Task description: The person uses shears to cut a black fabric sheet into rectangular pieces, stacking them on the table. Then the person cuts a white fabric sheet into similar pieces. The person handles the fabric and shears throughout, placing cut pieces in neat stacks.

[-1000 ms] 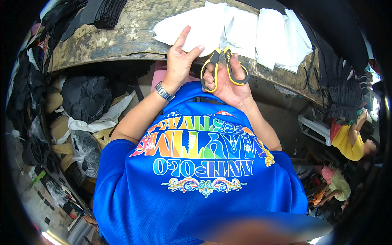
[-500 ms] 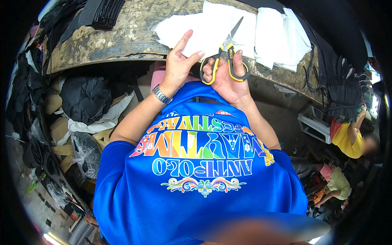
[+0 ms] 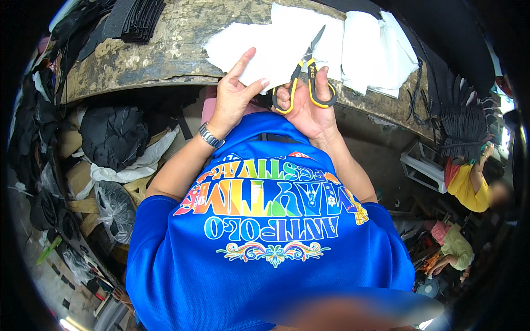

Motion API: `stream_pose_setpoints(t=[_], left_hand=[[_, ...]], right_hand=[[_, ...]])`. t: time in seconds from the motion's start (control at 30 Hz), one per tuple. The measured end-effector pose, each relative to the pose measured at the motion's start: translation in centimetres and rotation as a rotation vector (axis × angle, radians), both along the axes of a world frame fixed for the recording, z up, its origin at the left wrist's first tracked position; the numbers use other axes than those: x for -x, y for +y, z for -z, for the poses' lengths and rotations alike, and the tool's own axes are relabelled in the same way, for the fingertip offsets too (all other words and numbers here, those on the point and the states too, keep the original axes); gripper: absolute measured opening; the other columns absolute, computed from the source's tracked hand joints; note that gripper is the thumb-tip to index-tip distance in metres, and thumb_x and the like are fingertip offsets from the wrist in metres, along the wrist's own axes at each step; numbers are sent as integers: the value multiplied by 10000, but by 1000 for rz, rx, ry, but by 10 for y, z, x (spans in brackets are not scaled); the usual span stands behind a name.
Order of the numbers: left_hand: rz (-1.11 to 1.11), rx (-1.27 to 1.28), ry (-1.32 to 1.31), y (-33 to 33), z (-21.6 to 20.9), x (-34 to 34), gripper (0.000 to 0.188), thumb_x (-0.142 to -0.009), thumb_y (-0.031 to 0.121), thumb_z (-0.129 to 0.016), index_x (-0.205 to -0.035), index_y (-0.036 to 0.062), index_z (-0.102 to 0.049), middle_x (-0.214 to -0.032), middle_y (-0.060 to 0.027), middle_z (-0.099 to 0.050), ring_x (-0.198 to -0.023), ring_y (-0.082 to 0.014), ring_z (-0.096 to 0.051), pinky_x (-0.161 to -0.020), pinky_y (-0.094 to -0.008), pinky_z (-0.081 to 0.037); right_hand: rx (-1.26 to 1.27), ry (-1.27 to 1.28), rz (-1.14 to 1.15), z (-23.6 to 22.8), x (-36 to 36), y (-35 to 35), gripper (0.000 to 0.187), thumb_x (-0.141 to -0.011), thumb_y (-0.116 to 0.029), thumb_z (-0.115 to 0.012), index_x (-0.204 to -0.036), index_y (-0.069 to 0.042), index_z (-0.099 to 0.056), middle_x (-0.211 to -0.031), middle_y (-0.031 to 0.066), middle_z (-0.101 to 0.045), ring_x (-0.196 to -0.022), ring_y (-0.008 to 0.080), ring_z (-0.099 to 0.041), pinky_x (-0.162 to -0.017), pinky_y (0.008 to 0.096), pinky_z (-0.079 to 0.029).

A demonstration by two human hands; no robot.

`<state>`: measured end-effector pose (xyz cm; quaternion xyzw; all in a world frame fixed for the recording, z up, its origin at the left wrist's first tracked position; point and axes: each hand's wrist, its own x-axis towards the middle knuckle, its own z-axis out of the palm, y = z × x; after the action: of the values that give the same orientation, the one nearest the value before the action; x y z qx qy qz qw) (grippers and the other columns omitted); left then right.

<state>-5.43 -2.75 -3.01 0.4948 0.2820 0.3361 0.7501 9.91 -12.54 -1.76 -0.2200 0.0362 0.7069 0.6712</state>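
Observation:
My right hand (image 3: 310,115) holds a pair of scissors (image 3: 310,67) with black and yellow handles. Its fingers pass through one handle loop and the thumb through the other. The handle loops stand apart, and the dark blades point away from me over a white sheet (image 3: 248,39) on the worktable. To its left, my left hand (image 3: 234,99) wears a metal wristwatch and rests at the sheet's near edge. Thumb and index finger there are spread apart, with white material showing between them; the other fingers are partly hidden.
The worn wooden worktable (image 3: 165,52) carries folded white pieces (image 3: 378,52) to the right and a stack of black strips (image 3: 142,19) at far left. A black bundle (image 3: 113,135) and a clear plastic bag (image 3: 115,207) lie below left. Two people are at the right, near a white stool (image 3: 422,165).
My left hand has shifted slightly left and down toward me, its thumb now nearer the sheet's edge. The scissors stay in my right hand, with little change in their handles.

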Motion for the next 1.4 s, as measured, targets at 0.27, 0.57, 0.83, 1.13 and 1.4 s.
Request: stream_pose_setpoints(t=[0.27, 0.57, 0.83, 1.13, 1.4], left_hand=[[-28, -51, 18, 3, 6, 6, 716, -849, -53, -692, -1481, -10, -360, -1498, -113, -414, -1073, -68, -573, -811, -191, -505], [-49, -47, 4, 15, 1, 11, 722, -835, -62, -699, -1475, -17, -368, -1503, -122, -409, -1190, -107, -510, -953, -240, -464], [12, -25, -1, 10, -4, 14, 735, -829, -58, -706, -1479, -13, -366, -1434, -113, -469, -1210, -120, -498, -986, -248, -440], [4, -84, 33, 8, -2, 17, 744, -825, -48, -716, -1479, -12, -364, -1477, -117, -440, -1241, -126, -486, -998, -253, -439], [26, -72, 99, 12, -2, 20, 732, -828, -90, -676, -1483, -4, -361, -1528, -116, -382, -1325, -150, -424, -1050, -282, -413]], right_hand=[[-15, -171, -28, 5, 1, 1, 564, -896, -631, -564, -880, -68, -595, -680, 81, -569, -640, 188, -555, -634, 299, -468], [-101, -155, -157, 9, -9, 0, 564, -927, -589, -553, -1017, -34, -589, -886, 110, -618, -777, 229, -600, -703, 343, -479], [-144, -81, -156, 9, -19, 8, 647, -917, -648, -508, -1055, -25, -613, -919, 125, -644, -865, 259, -617, -807, 360, -484], [-27, -424, -76, 15, -18, 12, 621, -924, -655, -496, -999, -44, -583, -852, 117, -634, -782, 210, -614, -751, 345, -496], [46, -504, -77, 32, -25, 10, 610, -916, -652, -518, -975, -48, -582, -802, 106, -620, -720, 197, -597, -635, 293, -471]])
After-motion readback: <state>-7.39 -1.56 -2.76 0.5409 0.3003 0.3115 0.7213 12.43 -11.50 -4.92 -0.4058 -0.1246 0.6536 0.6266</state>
